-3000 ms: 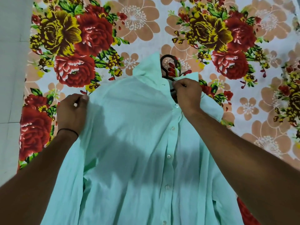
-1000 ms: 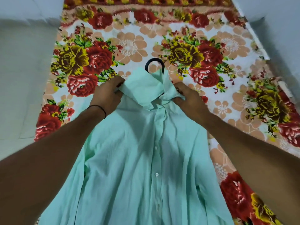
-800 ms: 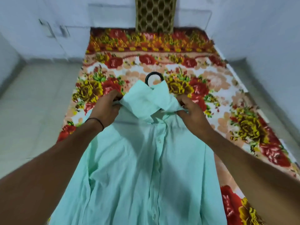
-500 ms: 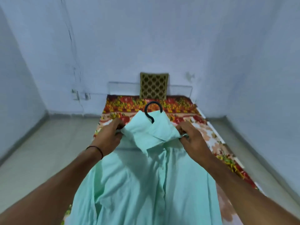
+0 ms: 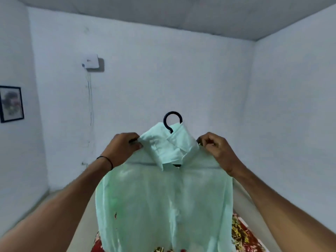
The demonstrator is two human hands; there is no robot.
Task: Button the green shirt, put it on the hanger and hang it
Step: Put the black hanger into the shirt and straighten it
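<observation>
Hanger: 12 o'clock.
Left hand: fingers pinch green shirt, 9 o'clock.
Right hand: fingers pinch shirt, 3 o'clock.

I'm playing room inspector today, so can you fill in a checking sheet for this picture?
Surface: floral bedsheet low in view, partly hidden.
Job's things: green shirt on black hanger, held up in the air; mostly the hook shows.
Clutter: nothing seen.
Hands: left hand and right hand each grip a shirt shoulder.
Cables: thin cable hangs below a white wall box.
Surroundings: pale walls, framed picture on the left wall.
</observation>
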